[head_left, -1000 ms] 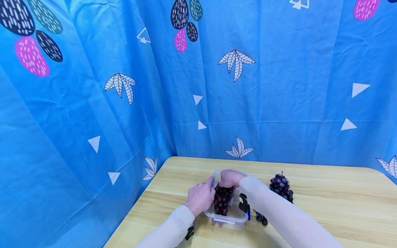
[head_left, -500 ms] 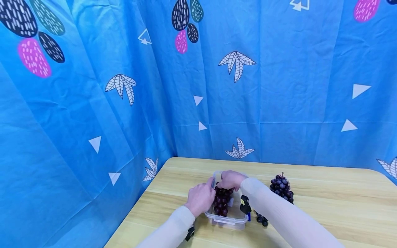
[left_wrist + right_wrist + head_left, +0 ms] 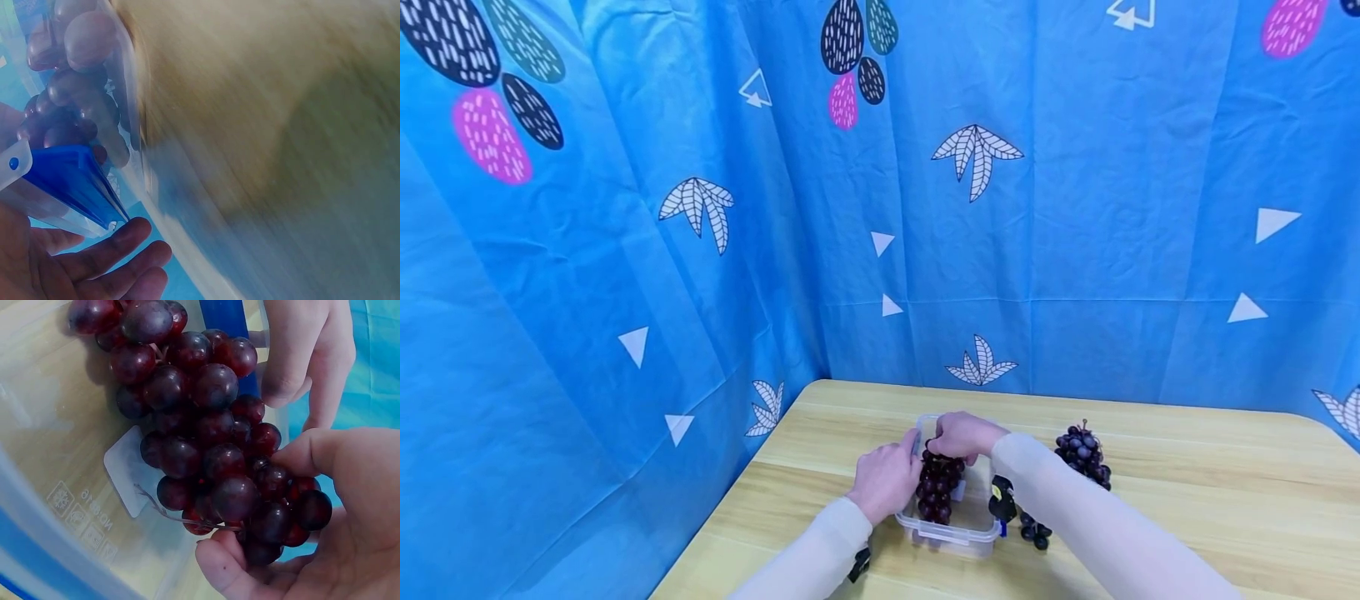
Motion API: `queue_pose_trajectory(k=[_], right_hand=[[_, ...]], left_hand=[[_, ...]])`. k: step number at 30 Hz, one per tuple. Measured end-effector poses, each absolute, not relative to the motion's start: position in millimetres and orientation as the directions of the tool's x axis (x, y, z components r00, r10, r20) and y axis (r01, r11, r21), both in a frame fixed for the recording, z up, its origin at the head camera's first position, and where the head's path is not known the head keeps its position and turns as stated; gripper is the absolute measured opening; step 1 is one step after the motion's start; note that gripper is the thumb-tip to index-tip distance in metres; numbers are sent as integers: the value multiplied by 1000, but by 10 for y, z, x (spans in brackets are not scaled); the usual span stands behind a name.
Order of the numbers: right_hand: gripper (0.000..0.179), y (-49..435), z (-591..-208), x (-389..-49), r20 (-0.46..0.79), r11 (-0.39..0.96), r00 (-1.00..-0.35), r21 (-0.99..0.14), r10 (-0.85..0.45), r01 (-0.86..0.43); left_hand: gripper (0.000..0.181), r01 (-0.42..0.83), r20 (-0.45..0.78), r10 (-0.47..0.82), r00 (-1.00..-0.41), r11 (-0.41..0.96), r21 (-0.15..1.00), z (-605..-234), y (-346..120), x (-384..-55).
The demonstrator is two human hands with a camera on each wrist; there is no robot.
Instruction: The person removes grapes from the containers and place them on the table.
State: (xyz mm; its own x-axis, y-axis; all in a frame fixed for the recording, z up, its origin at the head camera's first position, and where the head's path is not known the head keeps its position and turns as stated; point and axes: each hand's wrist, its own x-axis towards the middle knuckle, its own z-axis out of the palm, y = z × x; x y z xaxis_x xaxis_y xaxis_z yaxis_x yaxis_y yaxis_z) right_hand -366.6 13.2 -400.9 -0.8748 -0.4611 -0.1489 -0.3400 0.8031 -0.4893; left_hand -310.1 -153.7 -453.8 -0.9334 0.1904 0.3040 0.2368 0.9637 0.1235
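Observation:
A clear plastic food box [image 3: 946,533] with blue latches holds a bunch of dark red grapes [image 3: 936,493] along its left side. My right hand [image 3: 962,435] reaches in at the far end. In the right wrist view, its thumb and fingers pinch the end of the bunch, beside a thin bare stem [image 3: 187,520]. My left hand [image 3: 883,479] grips the box's left wall, thumb over the rim. Its other fingers [image 3: 115,247] lie outside, by a blue latch [image 3: 75,178] that stands out from the wall, with grapes visible through the plastic.
Right of the box, a bunch of black grapes [image 3: 1081,450] lies on the wooden table [image 3: 1210,483], partly behind my right sleeve. More black grapes [image 3: 1034,532] show nearer the box. A blue patterned curtain [image 3: 1112,233] hangs behind and to the left.
My right wrist has shifted slightly right, with its fingers still at the far end of the red grapes. The left hand, the box and the red grapes look much the same.

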Motion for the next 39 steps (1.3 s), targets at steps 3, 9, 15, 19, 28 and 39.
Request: queue_pose_trajectory(k=[3, 9, 15, 19, 28, 39], right_hand=[[19, 162, -4001, -3656, -135, 795, -871, -492, -473, -355], [21, 210, -3946, -3621, -105, 768, -859, -511, -501, -386], [22, 250, -3884, -3558, -70, 743, -855, -534, -514, -404], [22, 268, -3839, -3523, -61, 743, -863, -541, -501, -393], [16, 305, -3755, -3410, 30, 714, -855, -536, -517, -451], [10, 338, -3712, -3354, 123, 709, -842, -484, -525, -513]], left_hand=[[49, 236, 304, 192, -933, 965, 115, -4541, -1533, -3109], [49, 226, 291, 182, -939, 966, 126, -4532, -1534, -3111], [46, 230, 304, 186, -934, 967, 114, -4536, -1538, -3121], [46, 235, 313, 193, -930, 966, 103, -4539, -1540, -3131], [46, 242, 316, 200, -927, 965, 101, -4559, -1548, -3123], [48, 240, 311, 194, -930, 964, 116, -4560, -1538, -3114]])
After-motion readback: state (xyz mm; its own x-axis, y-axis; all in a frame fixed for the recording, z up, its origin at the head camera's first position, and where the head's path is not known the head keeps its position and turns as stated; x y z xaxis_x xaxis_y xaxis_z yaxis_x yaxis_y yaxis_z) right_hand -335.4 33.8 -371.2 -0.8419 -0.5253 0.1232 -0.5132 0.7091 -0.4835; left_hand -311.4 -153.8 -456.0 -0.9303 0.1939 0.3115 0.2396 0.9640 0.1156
